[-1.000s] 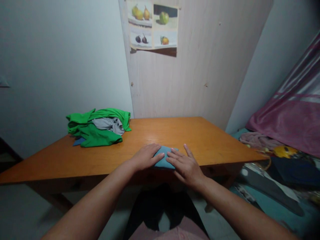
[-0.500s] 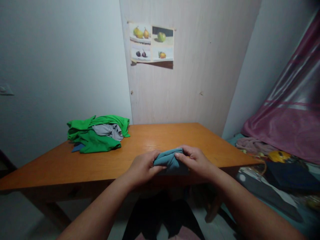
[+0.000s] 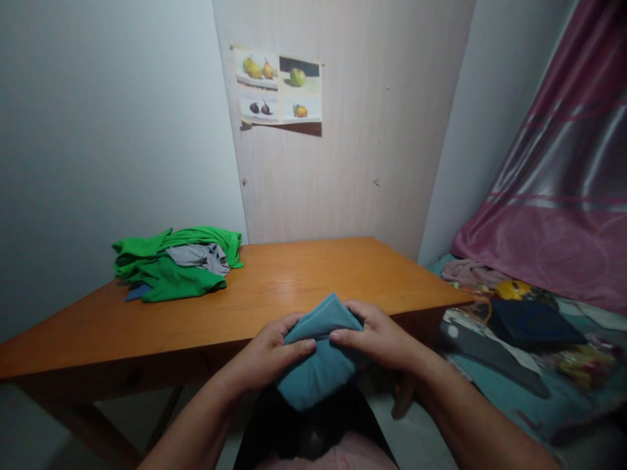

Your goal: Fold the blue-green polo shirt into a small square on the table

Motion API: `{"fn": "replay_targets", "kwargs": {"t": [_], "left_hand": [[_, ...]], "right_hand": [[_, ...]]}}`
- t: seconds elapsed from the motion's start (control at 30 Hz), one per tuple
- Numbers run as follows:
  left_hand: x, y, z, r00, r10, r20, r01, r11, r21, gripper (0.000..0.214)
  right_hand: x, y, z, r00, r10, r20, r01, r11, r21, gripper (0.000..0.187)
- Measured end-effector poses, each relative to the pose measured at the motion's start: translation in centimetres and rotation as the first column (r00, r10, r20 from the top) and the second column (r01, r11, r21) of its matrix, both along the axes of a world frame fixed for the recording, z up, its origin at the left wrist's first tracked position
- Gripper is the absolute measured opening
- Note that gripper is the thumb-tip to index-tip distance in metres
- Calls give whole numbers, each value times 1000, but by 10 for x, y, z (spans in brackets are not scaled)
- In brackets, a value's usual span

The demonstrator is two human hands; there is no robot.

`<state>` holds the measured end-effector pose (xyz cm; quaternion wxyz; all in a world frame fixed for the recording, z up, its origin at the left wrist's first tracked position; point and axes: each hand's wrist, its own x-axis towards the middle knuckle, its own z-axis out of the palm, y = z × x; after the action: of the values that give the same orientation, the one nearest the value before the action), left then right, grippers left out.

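Observation:
A teal-blue piece of folded fabric [image 3: 318,372] is held between both hands over my lap, just off the front edge of the table. My left hand [image 3: 277,349] grips its left side, thumb on top and fingers behind. On the right side my right hand [image 3: 379,336] pinches it in the same way. The fabric forms a compact packet, tilted so that one corner points up toward the wall. What kind of cloth item it is cannot be made out. The fingers beneath it are hidden.
The orange-brown wooden table [image 3: 294,281] stands against the wall. At its left lies a crumpled pile of green clothes [image 3: 186,281] with a grey garment [image 3: 200,256] among them. To the right, a cluttered bed [image 3: 490,391] holds a dark blue item [image 3: 533,320] beside a pink curtain [image 3: 553,235].
Both hands have lowered the teal fabric toward my lap and turned it, so its broad flat face now shows. My view has shifted slightly to the right.

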<state>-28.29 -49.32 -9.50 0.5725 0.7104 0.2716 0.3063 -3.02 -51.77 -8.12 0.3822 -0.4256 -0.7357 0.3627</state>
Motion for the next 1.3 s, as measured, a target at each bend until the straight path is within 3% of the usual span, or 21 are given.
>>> {"fn": "replay_targets", "kwargs": {"t": [0.13,0.3,0.5,0.7,0.9,1.1,1.23,1.3], "left_hand": [[-4,-4,-8,998,-12,-62,13,1000,10,46],[-3,-8,-3,994,-2,-105,10,998,70,48],[-3,-9,-7,999,43,-7,-43,999,7,49],[-5,-10,-14,997,23,71,-15,994,-108,53],[-1,-11,-15,992,24,123,-5,987,-159,54],[-3,-12,-16,972,62,225,-11,976,-219,52],[-6,-9,-19,963,78,258,-18,974,-225,47],[-6,-8,-21,959,75,274,-10,973,-232,47]], "right_hand": [[-3,-6,-6,999,3,36,-4,999,33,30],[-8,-12,-6,993,5,115,-12,998,63,32],[-5,-21,3,997,-29,71,21,993,118,65],[-6,-22,-5,1000,9,23,-11,997,77,29],[-13,-26,-4,999,-13,53,8,995,100,26],[-11,-30,2,998,-12,58,6,994,106,53],[-10,-31,0,998,-10,65,4,995,98,25],[-12,-31,-1,999,-16,51,10,993,115,20]]}}
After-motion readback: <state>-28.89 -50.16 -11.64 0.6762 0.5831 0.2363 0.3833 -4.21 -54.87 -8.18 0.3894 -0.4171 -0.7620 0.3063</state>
